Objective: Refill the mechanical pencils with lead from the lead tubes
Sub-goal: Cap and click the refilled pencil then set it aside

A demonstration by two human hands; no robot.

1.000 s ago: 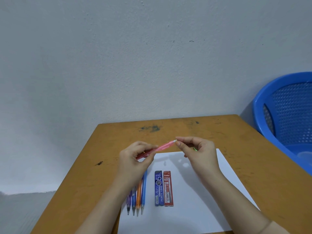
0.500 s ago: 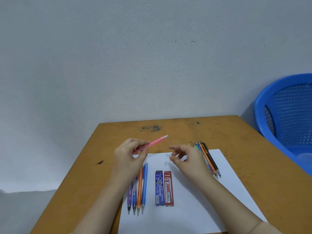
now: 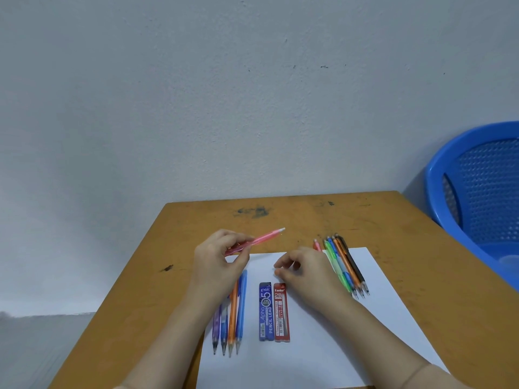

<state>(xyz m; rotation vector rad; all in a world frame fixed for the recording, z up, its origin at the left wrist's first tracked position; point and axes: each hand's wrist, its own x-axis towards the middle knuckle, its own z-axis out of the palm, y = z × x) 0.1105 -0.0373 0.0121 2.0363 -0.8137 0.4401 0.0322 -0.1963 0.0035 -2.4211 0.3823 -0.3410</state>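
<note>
My left hand pinches a pink mechanical pencil near its tip end and holds it above the table, its white back end pointing up and right. My right hand hovers just above the top of the red lead tube, fingers curled and thumb close to forefinger, with nothing visible between them. The blue lead tube lies beside the red one on the white paper. Several pencils lie left of the tubes, partly hidden by my left wrist. Another bunch of pencils lies to the right.
The wooden table stands against a grey wall. A blue plastic basket sits beyond the table's right edge. Dark scuffs mark the tabletop at the back and left.
My right hand let go of the pencil's back end and came down toward the red lead tube. The bunch of pencils on the right came into view. My left hand kept the pink pencil raised.
</note>
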